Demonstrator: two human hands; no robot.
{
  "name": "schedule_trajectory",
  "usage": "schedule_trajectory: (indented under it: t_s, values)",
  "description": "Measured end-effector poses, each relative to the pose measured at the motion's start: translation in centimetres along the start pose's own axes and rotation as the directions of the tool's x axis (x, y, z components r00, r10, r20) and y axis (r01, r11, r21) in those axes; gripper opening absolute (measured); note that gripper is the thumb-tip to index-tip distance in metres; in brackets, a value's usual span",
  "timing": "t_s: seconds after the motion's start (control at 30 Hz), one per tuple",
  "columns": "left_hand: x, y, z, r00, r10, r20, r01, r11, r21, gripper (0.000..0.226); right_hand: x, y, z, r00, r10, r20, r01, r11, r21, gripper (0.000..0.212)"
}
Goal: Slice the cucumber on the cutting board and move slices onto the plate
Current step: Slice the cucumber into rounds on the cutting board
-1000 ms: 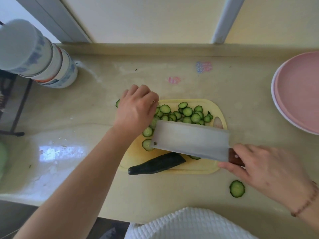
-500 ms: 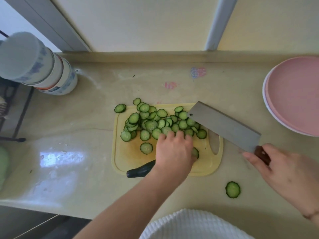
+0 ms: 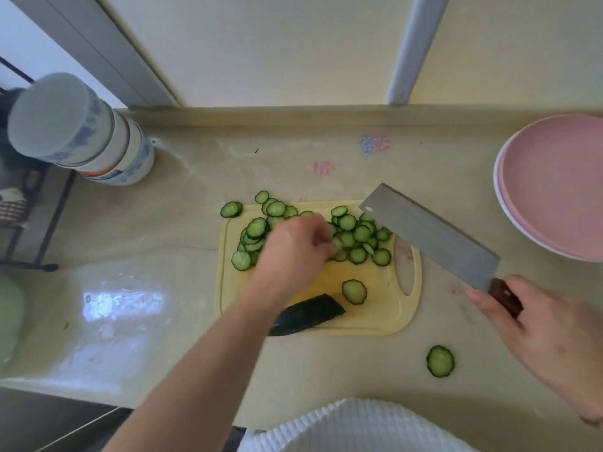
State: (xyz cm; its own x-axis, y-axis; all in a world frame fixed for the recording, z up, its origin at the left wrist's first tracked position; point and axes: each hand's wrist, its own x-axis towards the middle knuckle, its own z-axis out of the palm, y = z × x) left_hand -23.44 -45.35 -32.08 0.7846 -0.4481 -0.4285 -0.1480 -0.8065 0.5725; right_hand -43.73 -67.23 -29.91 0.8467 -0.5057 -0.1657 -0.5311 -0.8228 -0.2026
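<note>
Most of cucumber sliced: slices (image 3: 352,236) heaped at far side of cutting board (image 3: 385,308); stub (image 3: 306,313) lies near edge, uncut. Your left hand (image 3: 290,252) reaches into heap, fingers blurred, grip unclear. Your right hand (image 3: 551,337) grasps knife (image 3: 427,233), raised. Plate (image 3: 554,187) far right, bare; one stray slice (image 3: 440,361) on counter (image 3: 163,288).

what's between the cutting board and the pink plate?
Head view: the cleaver blade, held by the right hand, spans most of it; past it, bare counter to the plate.

One cutting board (image 3: 399,318), one cleaver (image 3: 427,234), two stacked plates (image 3: 554,187), one cucumber stub (image 3: 310,313).
</note>
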Motion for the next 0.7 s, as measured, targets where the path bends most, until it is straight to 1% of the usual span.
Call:
schedule_trajectory:
  t_s: [0.07,0.13,0.2,0.23,0.27,0.3,0.33,0.37,0.4,0.43,0.47,0.5,0.53,0.6,0.7]
  values:
    - [1.4,-1.7,-2.8,0.989,-0.082,-0.126,0.076,0.996,-0.049,0.009,-0.1,-0.2,-0.2,1.0,-0.014,0.009,0.014,1.0,-0.006,0.056]
    - [2.6,-3.8,-4.7,0.97,-0.14,-0.199,0.133,0.99,-0.05,0.009,-0.2,-0.5,-0.3,1.0,-0.023,0.013,0.023,1.0,-0.001,0.053]
    - [3.3,-5.6,-5.4,0.962,-0.171,-0.213,0.176,0.984,0.005,0.01,-0.3,-0.8,-0.3,0.999,-0.024,0.027,0.024,1.0,0.017,0.051]
    - [3.3,-6.3,-5.3,0.958,-0.165,-0.234,0.187,0.979,0.075,0.014,-0.3,-1.0,-0.3,0.999,-0.026,0.032,0.025,0.999,0.02,0.051]
    - [3.2,-6.7,-5.0,0.95,-0.117,-0.291,0.172,0.97,0.17,0.019,-0.3,-1.1,-0.2,0.999,-0.03,0.037,0.029,0.999,0.02,0.051]
    - [2.9,-6.8,-4.4,0.932,-0.015,-0.362,0.116,0.959,0.259,0.022,-0.4,-1.2,-0.2,0.999,-0.032,0.043,0.031,0.999,0.021,0.051]
    - [2.3,-6.3,-3.7,0.899,0.118,-0.422,0.023,0.949,0.315,0.019,-0.4,-1.2,-0.2,0.999,-0.03,0.042,0.029,0.999,0.023,0.052]
    - [1.6,-5.5,-2.7,0.866,0.239,-0.438,-0.09,0.938,0.335,0.013,-0.5,-1.1,0.0,0.999,-0.022,0.038,0.021,0.999,0.025,0.053]
    - [0.9,-4.4,-1.6,0.853,0.335,-0.401,-0.199,0.918,0.343,0.006,-0.5,-1.1,0.1,0.999,-0.011,0.031,0.011,1.0,0.028,0.055]
    - [0.2,-3.5,-0.4,0.866,0.392,-0.311,-0.28,0.895,0.347,0.006,-0.5,-1.0,0.3,1.0,0.0,0.021,-0.001,0.999,0.033,0.057]
    - [-0.4,-2.5,0.9,0.897,0.398,-0.191,-0.319,0.884,0.341,0.012,-0.5,-0.8,0.4,1.0,0.012,0.012,-0.012,0.999,0.039,0.059]
    - [-1.1,-1.8,2.2,0.923,0.376,-0.079,-0.329,0.881,0.341,0.02,-0.5,-0.7,0.6,1.0,0.023,0.008,-0.024,0.999,0.046,0.06]
    - [-1.5,-1.2,3.3,0.938,0.347,-0.004,-0.32,0.869,0.377,0.027,-0.5,-0.5,0.7,0.999,0.034,0.007,-0.034,0.998,0.054,0.062]
    - [-2.1,-0.5,5.0,0.956,0.29,0.048,-0.276,0.83,0.484,0.036,-0.5,-0.1,0.8,0.999,0.047,0.007,-0.047,0.996,0.072,0.064]
    - [-2.4,0.2,6.3,0.971,0.232,0.052,-0.224,0.816,0.533,0.038,-0.5,0.2,0.8,0.998,0.055,0.009,-0.056,0.994,0.091,0.066]
